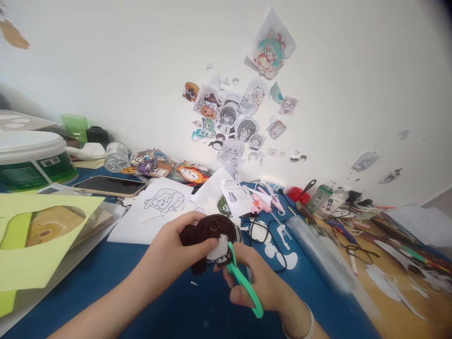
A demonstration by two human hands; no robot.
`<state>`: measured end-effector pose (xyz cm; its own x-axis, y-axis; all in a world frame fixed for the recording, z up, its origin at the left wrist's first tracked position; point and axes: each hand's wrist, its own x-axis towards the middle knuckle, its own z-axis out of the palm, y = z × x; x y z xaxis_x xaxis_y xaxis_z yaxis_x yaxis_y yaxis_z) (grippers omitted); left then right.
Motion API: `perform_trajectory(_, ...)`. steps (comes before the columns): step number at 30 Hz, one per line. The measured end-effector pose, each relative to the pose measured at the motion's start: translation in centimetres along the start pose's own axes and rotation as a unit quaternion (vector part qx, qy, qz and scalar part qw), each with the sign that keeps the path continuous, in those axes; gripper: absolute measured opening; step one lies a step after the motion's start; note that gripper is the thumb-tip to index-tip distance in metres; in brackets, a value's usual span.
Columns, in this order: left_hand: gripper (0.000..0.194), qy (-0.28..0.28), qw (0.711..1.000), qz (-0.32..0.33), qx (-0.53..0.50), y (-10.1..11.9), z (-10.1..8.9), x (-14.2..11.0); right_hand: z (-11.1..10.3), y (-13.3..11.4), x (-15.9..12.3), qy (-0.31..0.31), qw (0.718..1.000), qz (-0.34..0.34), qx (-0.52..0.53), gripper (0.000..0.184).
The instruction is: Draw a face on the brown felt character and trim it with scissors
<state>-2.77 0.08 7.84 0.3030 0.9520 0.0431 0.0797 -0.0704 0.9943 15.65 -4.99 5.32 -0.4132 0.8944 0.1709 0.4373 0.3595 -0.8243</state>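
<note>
My left hand [183, 242] grips a dark brown cartoon-head craft piece [215, 229] with a pale face, its thumb pressed across the front. Close against the right side of that piece is my right hand [254, 273], its fingers curled around a thin bright green curved tool [247, 287] whose exact kind I cannot make out. The tool's upper end meets the piece's right edge; its lower end sticks out past my palm. Just behind lies a sheet with a line drawing of a character [164, 201]. Some of my right fingertips are hidden behind the piece.
A phone [109, 185] and a white-lidded green tub [35, 160] stand left, with yellow cut-out paper [38, 268] nearer me. A pink glue gun [261, 205], black cord, white paper scraps [287, 259] and a clear plastic roll [318, 254] lie right. Drawings cover the wall.
</note>
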Motion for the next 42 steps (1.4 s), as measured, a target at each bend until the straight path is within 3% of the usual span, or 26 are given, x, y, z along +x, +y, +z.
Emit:
perform_trajectory(13, 0.026, 0.039, 0.999, -0.009, -0.012, 0.3, -0.2, 0.0, 0.3, 0.0, 0.1, 0.016, 0.999, 0.032, 0.024, 0.067)
perform_trajectory(23, 0.027, 0.008, 1.0, -0.009, 0.006, 0.2, -0.3, 0.0, 0.3, -0.3, 0.2, 0.025, 0.999, 0.02, 0.02, 0.067)
perform_trajectory(34, 0.029, 0.007, 0.998, -0.034, -0.052, 0.0, 0.5, -0.5, 1.4, 0.0, 0.1, 0.077, 0.997, 0.008, 0.013, 0.068)
perform_trajectory(42, 0.032, -0.007, 0.997, -0.028, -0.069, -0.8, 0.0, -0.2, 2.3, 0.5, -0.1, 0.147, 0.988, -0.018, 0.029, 0.064)
